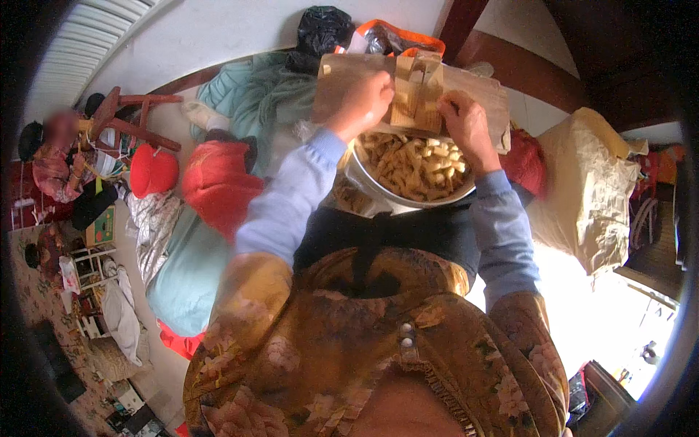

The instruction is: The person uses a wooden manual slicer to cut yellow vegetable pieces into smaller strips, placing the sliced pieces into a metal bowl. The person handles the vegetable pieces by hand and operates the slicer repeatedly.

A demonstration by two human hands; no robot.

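A wooden board [475,90] lies across the far part of a wide metal basin [394,201], with a lighter wooden block fixture [416,104] standing at its middle. My left hand [368,104] is curled just left of the fixture, over the board. On the fixture's right side my right hand [467,120] has its fingers bent close to the wood. Whether either hand pinches something small is not visible. Many short, pale brown pieces [415,169] fill the basin. One small pale piece [326,69] rests on the board's left end.
Behind the board are a black plastic bag [323,30] and an orange-edged bag [401,35]. A large tan sack [590,191] stands at the right. Teal cloth [185,278], a red cushion [154,170] and a wooden stool [128,120] lie left. Another person [60,169] is at far left.
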